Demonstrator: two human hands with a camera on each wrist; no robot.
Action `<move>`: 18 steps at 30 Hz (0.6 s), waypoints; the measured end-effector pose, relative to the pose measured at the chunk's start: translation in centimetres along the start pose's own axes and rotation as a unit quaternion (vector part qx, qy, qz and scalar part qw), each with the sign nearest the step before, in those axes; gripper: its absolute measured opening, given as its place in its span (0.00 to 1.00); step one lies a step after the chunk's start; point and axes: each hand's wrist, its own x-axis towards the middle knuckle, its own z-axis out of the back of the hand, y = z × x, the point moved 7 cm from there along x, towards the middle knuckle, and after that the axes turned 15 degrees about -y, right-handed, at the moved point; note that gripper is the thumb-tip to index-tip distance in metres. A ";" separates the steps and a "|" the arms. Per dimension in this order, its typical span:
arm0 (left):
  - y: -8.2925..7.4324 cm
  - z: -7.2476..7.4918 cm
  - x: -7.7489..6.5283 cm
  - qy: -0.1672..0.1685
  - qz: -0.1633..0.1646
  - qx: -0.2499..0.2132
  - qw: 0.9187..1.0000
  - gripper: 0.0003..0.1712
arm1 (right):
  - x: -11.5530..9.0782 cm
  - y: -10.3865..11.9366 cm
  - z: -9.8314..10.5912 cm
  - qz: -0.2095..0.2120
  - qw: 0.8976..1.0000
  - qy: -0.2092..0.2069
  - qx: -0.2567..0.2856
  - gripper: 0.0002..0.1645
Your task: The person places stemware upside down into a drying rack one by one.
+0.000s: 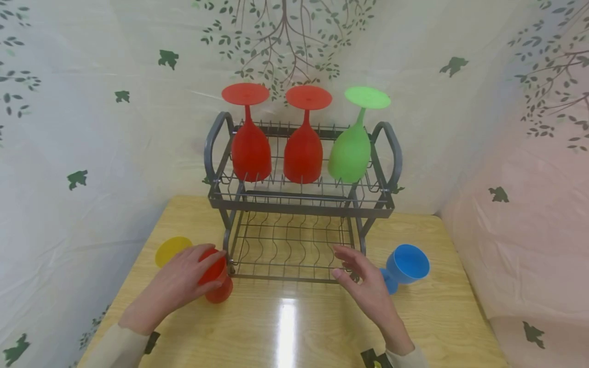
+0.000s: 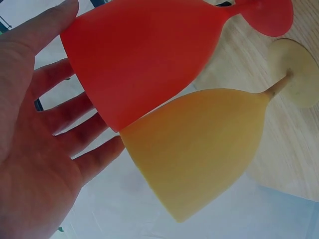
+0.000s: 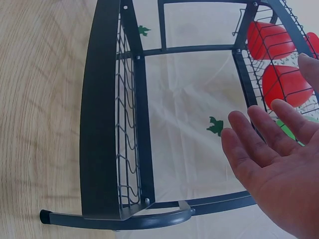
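- Left wrist view is showing the left hand (image 2: 35, 149) lying open with straight fingers against the bowl of a red goblet (image 2: 144, 55) — the thumb is reaching over the rim side, and no finger is curling round the bowl yet.
- The red goblet is lying on its side on the wooden table (image 1: 294, 332), just left of the front corner of the dish rack (image 1: 301, 204); a yellow goblet (image 2: 199, 144) is lying on its side right beside it, the two bowls appearing to touch.
- The right hand (image 1: 363, 281) is hovering open with relaxed fingers at the rack's lower front edge, holding nothing. A blue goblet (image 1: 407, 266) is lying on its side just to its right.
- On the upper tier, two red goblets (image 1: 276, 148) and a green goblet (image 1: 352, 148) are standing upside down, feet up; the green one is leaning slightly.
- Judgement on technique: wrapping the fingers round the widest part of the bowl — not the thin stem — would likely be giving the firmest hold, and lifting straight up would be avoiding a nudge to the yellow goblet, which looks free to roll.
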 end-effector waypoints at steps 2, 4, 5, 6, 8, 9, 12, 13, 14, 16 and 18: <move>0.0 0.0 0.0 0.002 0.005 -0.002 1.000 0.34 | 0.0 -0.1 0.0 0.003 1.000 -0.002 -0.001 0.29; 0.0 0.1 0.0 0.005 0.011 -0.001 1.000 0.34 | 0.1 -0.2 0.0 0.005 1.000 -0.004 0.000 0.29; -0.1 0.2 -0.1 0.006 0.013 -0.002 1.000 0.35 | 0.1 -0.3 0.0 0.005 1.000 -0.005 0.001 0.29; -0.1 0.3 -0.1 0.007 0.015 -0.002 1.000 0.35 | 0.1 -0.3 0.0 0.005 1.000 -0.005 0.002 0.29; -0.2 0.6 -0.2 0.006 0.016 -0.003 1.000 0.35 | 0.1 -0.4 0.1 0.004 1.000 -0.007 0.002 0.29; -0.3 0.7 -0.2 0.004 0.015 -0.004 1.000 0.35 | 0.1 -0.4 0.1 0.003 1.000 -0.007 0.004 0.29; -0.6 1.2 -0.2 -0.002 0.012 -0.005 1.000 0.34 | 0.1 -0.4 0.1 0.001 1.000 -0.005 0.007 0.29; -0.7 1.3 -0.2 -0.003 0.012 -0.005 1.000 0.33 | 0.0 -0.5 0.1 0.000 1.000 -0.004 0.007 0.29; -0.7 1.4 -0.3 -0.004 0.011 -0.005 1.000 0.33 | 0.0 -0.5 0.1 -0.002 1.000 -0.004 0.008 0.29; -0.8 1.6 -0.3 -0.005 0.011 -0.004 1.000 0.33 | 0.0 -0.6 0.1 -0.007 1.000 -0.003 0.010 0.29; -1.0 1.8 -0.2 -0.005 0.011 -0.004 1.000 0.32 | 0.0 -0.7 0.1 -0.010 1.000 -0.002 0.010 0.30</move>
